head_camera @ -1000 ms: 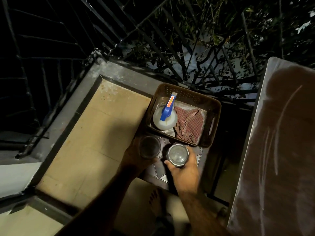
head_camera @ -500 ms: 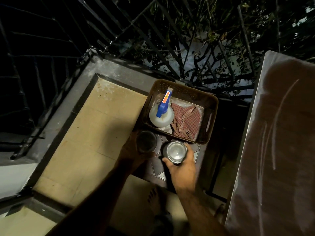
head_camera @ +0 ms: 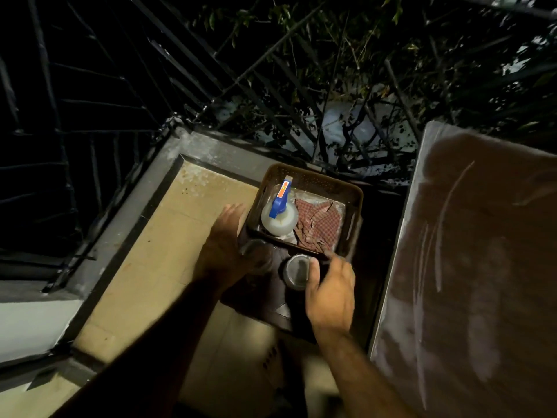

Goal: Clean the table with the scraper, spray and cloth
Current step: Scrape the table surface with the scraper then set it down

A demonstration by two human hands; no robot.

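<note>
A brown basket [head_camera: 313, 176] stands on a small dark stool [head_camera: 271, 300]. In it are a white spray bottle with a blue trigger [head_camera: 278, 218] and a red checked cloth [head_camera: 316, 229]. I cannot make out a scraper. Two glasses stand in front of the basket: a dark one [head_camera: 256, 254] and a shiny one [head_camera: 297, 271]. My left hand [head_camera: 223, 245] lies beside the dark glass, its fingers straight along the basket's left side. My right hand [head_camera: 330, 289] hovers with spread fingers, its thumb by the shiny glass. The dusty table [head_camera: 482, 267] is at the right.
Black metal railing [head_camera: 126, 95] and leafy branches [head_camera: 346, 70] close off the far side. A grey ledge [head_camera: 126, 224] borders the beige tiled floor [head_camera: 168, 267] on the left. A bare foot [head_camera: 271, 360] is on the floor below the stool.
Both hands gripped the glasses before; now their fingers have opened. My left hand has slid forward along the basket's left side, and my right hand has lifted off the shiny glass.
</note>
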